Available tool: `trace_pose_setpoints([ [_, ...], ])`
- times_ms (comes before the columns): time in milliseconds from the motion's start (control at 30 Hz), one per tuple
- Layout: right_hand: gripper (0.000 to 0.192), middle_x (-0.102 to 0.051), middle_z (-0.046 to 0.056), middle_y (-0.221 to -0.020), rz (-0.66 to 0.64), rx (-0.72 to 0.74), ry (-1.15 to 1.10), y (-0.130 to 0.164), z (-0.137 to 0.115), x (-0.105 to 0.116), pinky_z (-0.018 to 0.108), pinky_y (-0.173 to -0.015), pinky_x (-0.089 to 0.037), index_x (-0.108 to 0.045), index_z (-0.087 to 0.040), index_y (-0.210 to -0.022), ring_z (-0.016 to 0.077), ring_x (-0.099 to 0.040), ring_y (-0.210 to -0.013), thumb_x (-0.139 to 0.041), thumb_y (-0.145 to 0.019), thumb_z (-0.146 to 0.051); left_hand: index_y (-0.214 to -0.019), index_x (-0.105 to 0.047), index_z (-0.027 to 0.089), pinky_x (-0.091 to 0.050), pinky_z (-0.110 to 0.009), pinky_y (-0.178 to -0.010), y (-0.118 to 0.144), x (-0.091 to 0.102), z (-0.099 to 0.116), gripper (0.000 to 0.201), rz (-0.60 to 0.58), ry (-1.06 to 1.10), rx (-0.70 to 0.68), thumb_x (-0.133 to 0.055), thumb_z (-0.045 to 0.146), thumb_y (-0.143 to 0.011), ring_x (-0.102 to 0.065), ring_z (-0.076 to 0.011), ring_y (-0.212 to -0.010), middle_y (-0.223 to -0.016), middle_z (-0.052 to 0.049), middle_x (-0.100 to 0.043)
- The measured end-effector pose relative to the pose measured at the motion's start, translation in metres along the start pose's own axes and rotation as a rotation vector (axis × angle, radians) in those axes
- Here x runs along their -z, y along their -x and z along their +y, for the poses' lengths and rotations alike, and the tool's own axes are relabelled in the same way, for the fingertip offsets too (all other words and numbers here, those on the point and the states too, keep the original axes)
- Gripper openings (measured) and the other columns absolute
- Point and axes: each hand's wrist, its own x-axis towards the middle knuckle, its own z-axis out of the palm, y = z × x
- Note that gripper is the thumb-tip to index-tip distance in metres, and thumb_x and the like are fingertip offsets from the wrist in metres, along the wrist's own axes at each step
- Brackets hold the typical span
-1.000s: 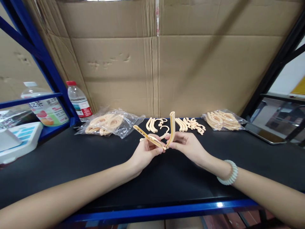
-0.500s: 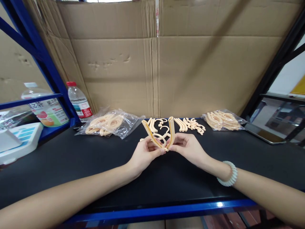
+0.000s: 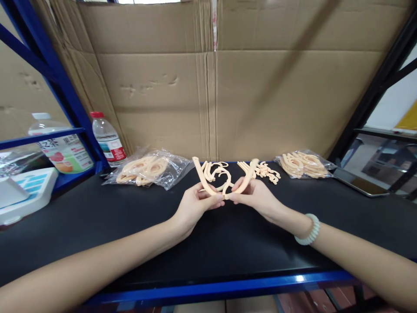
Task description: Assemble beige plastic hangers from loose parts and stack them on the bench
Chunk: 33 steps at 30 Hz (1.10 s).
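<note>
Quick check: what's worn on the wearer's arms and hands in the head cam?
Both forearms are bare, with no sleeves in view and no gloves. The left hand shows no rings or watch. The right hand has a pale, whitish-green beaded bracelet around its wrist.

You held a peach-coloured plastic hanger (image 3: 224, 180) just above the black counter (image 3: 97, 217), its two slim arms folded upward into a V. The left arm (image 3: 200, 176) slanted up-left, the right arm (image 3: 246, 178) up-right, and they met at a bottom joint. A curved hook (image 3: 224, 174) rose between the arms.
</note>
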Motion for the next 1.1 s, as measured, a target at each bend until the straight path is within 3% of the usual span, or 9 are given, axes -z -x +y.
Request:
trace_pose_setpoints([
  [167, 0.026, -0.063, -0.001, -0.069, -0.095, 0.040, 0.042, -0.016, -0.008, 0.046, 0.026, -0.060, -0.050, -0.064, -0.018, -0.077, 0.0114, -0.060, -0.061, -0.081, -0.063, -0.032, -0.075, -0.061, 0.011, -0.056, -0.015, -0.065, -0.012, 0.012, 0.018, 0.019, 0.101, 0.118, -0.014, -0.078, 0.010, -0.067, -0.068, -0.0105, -0.065, -0.072, -0.003, -0.070],
  [367, 0.023, -0.068, 0.004, -0.072, -0.076, 0.221, 0.695, -0.023, -0.018, 0.094, 0.029, -0.058, -0.045, -0.070, -0.017, -0.076, 0.0165, -0.060, -0.065, -0.074, -0.070, -0.038, -0.074, -0.065, 0.012, -0.054, -0.016, -0.068, -0.034, 0.046, 0.036, 0.012, 0.007, -0.023, 0.049, -0.076, 0.013, -0.069, -0.068, -0.0115, -0.072, -0.079, -0.006, -0.072],
  [467, 0.023, -0.068, 0.005, -0.074, -0.104, 0.275, 0.840, -0.022, -0.020, 0.098, 0.030, -0.060, -0.044, -0.071, -0.017, -0.076, 0.0173, -0.060, -0.066, -0.070, -0.075, -0.040, -0.076, -0.067, 0.014, -0.052, -0.021, -0.065, -0.042, 0.063, 0.043, 0.013, -0.148, -0.443, -0.051, -0.076, 0.022, -0.070, -0.065, -0.0137, -0.070, -0.073, -0.005, -0.070],
  [567, 0.021, -0.069, 0.007, -0.083, -0.211, 0.323, 0.896, -0.023, -0.019, 0.096, 0.032, -0.069, -0.046, -0.070, -0.018, -0.076, 0.0198, -0.061, -0.076, -0.069, -0.076, -0.039, -0.074, -0.066, 0.016, -0.046, -0.023, -0.059, -0.046, 0.072, 0.045, 0.013, -0.261, -0.926, -0.280, -0.070, 0.028, -0.074, -0.060, -0.0137, -0.063, -0.069, -0.002, -0.067],
  [667, 0.016, -0.067, 0.006, -0.083, -0.286, 0.345, 0.985, -0.025, -0.017, 0.094, 0.035, -0.076, -0.046, -0.069, -0.019, -0.073, 0.0207, -0.060, -0.081, -0.068, -0.076, -0.035, -0.077, -0.065, 0.018, -0.046, -0.027, -0.065, -0.045, 0.074, 0.040, 0.013, -0.331, -1.209, -0.498, -0.063, 0.031, -0.080, -0.059, -0.0165, -0.073, -0.078, -0.003, -0.063],
  [767, 0.012, -0.066, 0.005, -0.077, -0.298, 0.335, 1.056, -0.026, -0.014, 0.095, 0.034, -0.075, -0.045, -0.067, -0.019, -0.071, 0.0196, -0.059, -0.077, -0.068, -0.076, -0.030, -0.082, -0.062, 0.018, -0.046, -0.029, -0.073, -0.043, 0.073, 0.032, 0.012, -0.403, -1.333, -0.645, -0.055, 0.026, -0.086, -0.055, -0.0198, -0.088, -0.086, -0.005, -0.060],
  [867, 0.011, -0.066, 0.005, -0.075, -0.303, 0.324, 1.092, -0.025, -0.013, 0.095, 0.033, -0.072, -0.044, -0.066, -0.019, -0.072, 0.0184, -0.058, -0.074, -0.066, -0.077, -0.028, -0.083, -0.058, 0.018, -0.045, -0.030, -0.075, -0.042, 0.071, 0.025, 0.013, -0.449, -1.399, -0.722, -0.048, 0.021, -0.089, -0.052, -0.0203, -0.090, -0.085, -0.005, -0.059],
  [1100, 0.010, -0.064, 0.003, -0.072, -0.296, 0.260, 1.132, -0.025, -0.011, 0.094, 0.029, -0.068, -0.043, -0.065, -0.016, -0.079, 0.0162, -0.058, -0.068, -0.064, -0.077, -0.026, -0.085, -0.055, 0.018, -0.044, -0.032, -0.078, -0.039, 0.065, 0.016, 0.015, -0.397, -1.507, -0.803, -0.042, 0.020, -0.091, -0.051, -0.0213, -0.089, -0.087, -0.006, -0.059],
])
